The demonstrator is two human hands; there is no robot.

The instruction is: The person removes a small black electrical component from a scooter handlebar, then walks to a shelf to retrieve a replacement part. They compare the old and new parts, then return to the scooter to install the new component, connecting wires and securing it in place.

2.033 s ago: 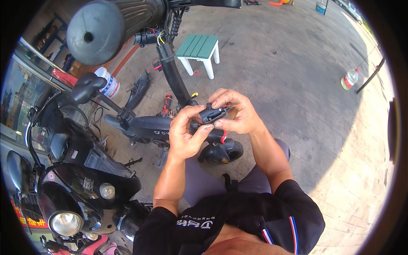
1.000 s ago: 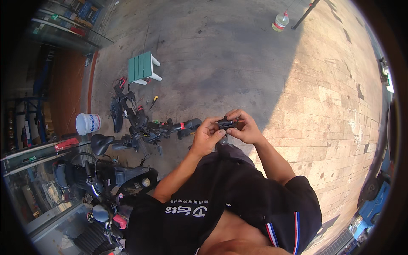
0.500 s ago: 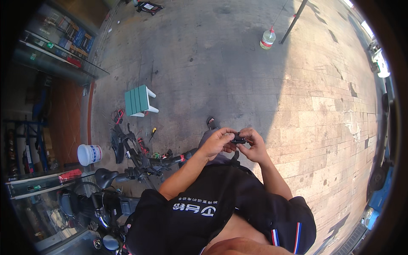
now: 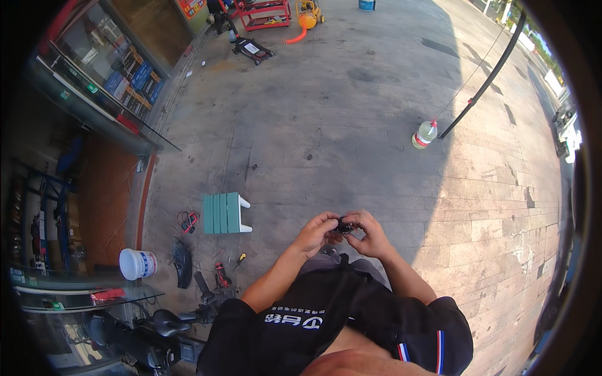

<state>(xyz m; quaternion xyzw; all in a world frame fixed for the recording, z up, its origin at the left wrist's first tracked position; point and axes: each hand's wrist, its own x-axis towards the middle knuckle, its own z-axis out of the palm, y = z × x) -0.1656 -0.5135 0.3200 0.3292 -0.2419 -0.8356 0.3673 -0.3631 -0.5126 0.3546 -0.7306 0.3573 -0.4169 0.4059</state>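
My left hand (image 4: pixel 316 235) and my right hand (image 4: pixel 367 235) are closed on a small black part (image 4: pixel 343 223) in front of my waist, fingertips at both ends of it. Fine detail of the part is too small to tell. A yellow-handled tool (image 4: pixel 241 257), a red-and-black power tool (image 4: pixel 222 274), a dark curved piece (image 4: pixel 182 263) and a red-and-black device with leads (image 4: pixel 188 220) lie on the ground to my left.
A green-and-white stool (image 4: pixel 221 213), a white bucket (image 4: pixel 137 263) and parked two-wheelers (image 4: pixel 135 335) are at left, by glass doors. Ahead are a floor jack (image 4: pixel 253 49), red cart (image 4: pixel 263 17) and yellow compressor (image 4: pixel 307 17). A jug (image 4: pixel 424 135) stands by a pole (image 4: pixel 476 94).
My view has swung from over the bike to the open paving ahead, the bike dropping to the lower left. Both hands still hold the black part, now lower in the picture.
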